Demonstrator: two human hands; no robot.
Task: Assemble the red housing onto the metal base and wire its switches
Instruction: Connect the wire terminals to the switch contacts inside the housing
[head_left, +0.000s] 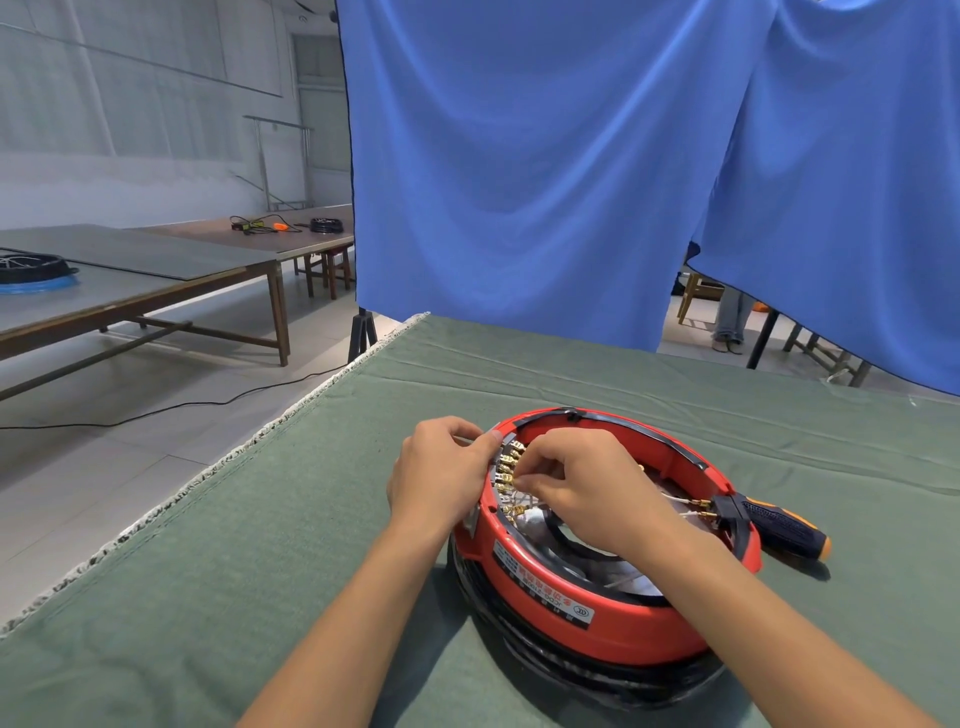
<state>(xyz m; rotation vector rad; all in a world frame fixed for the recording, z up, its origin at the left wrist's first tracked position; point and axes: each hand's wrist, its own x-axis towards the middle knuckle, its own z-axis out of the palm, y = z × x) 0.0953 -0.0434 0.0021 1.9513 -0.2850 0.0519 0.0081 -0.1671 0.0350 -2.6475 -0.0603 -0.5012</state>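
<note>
Both hands work the red housing (613, 613)'s left wall: left hand (441, 478) grips the rim outside, right hand (582, 488) pinches a wire at the brass terminals (506, 467) inside.

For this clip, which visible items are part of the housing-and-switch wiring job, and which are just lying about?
In the job:
red housing
brass terminals inside its left wall
left hand, gripping the housing rim
right hand, pinching at the terminals

Lying about:
screwdriver, right of the housing
blue curtain
far tables with other gear
</note>
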